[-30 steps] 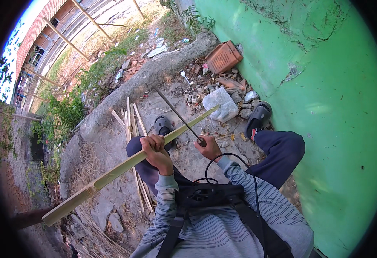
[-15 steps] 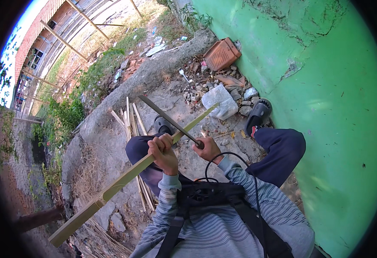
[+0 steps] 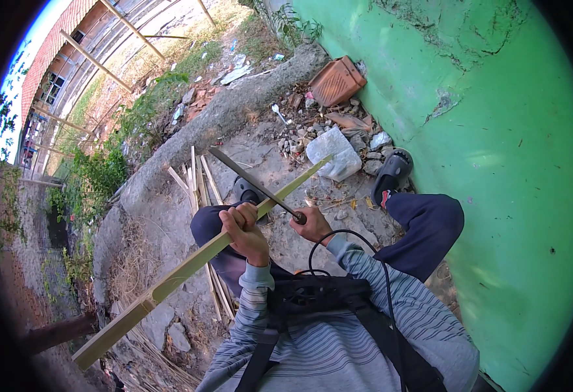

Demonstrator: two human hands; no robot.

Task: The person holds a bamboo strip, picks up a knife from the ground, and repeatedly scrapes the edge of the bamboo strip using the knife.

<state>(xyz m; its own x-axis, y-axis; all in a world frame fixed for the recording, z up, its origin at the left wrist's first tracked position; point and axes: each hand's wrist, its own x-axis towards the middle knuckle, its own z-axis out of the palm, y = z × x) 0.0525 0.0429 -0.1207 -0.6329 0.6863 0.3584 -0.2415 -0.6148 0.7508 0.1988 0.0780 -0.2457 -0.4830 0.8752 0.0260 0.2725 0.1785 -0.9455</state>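
Observation:
My left hand (image 3: 245,234) is closed around a long, pale green bamboo strip (image 3: 180,275) that slants across my left thigh. The strip's thin far end reaches a whitish block (image 3: 334,154) on the ground, and its wide near end hangs out at the lower left. In my right hand (image 3: 312,225) is the dark handle of a long knife (image 3: 252,180), its blade pointing up and left. The blade crosses the strip just beyond my left fist and appears to touch it there.
Several thin split strips (image 3: 203,183) lie on the ground by my left shoe (image 3: 247,189). A green wall (image 3: 508,196) rises close on the right. Stones (image 3: 293,144) and an orange-brown clay piece (image 3: 337,81) lie ahead. A raised concrete edge (image 3: 188,140) curves along the left.
The knife and my right hand have shifted very slightly left and down along the strip. My left hand keeps its hold with a small movement left.

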